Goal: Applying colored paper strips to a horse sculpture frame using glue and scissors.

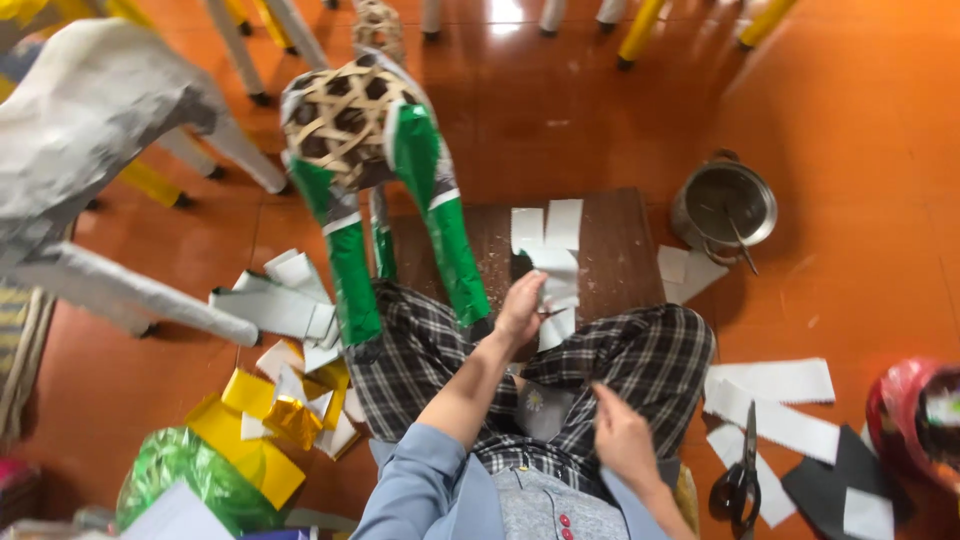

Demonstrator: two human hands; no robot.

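Paper scraps (280, 305), white and grey, lie on the orange floor (850, 150) far to the left of our left hand (520, 308), and below them we see yellow foil pieces (260, 420) and a green shiny bundle (180, 480). Above these, a grey paper-covered animal figure (90, 130) fills the left edge. Nearer to the left hand stands a woven bamboo frame (345, 115) with 2 legs wrapped in green foil (450, 240); 1 of these legs ends just beside the wrist.

The left hand reaches forward over our checked trousers (640, 355) and touches the white paper strips (555, 265) that lie on a dark wooden board (610, 240). The fingers are bent on the strips, but we cannot tell if they really pinch 1. The right hand (622, 440) is well apart from the left, near our lap, with fingers loosely curled and holding nothing that we can see.

To the right of the right hand lie more white strips (775, 395), black scissors (742, 480) and black paper (850, 475). Beyond them, a metal pot (725, 205) stands beside the board.
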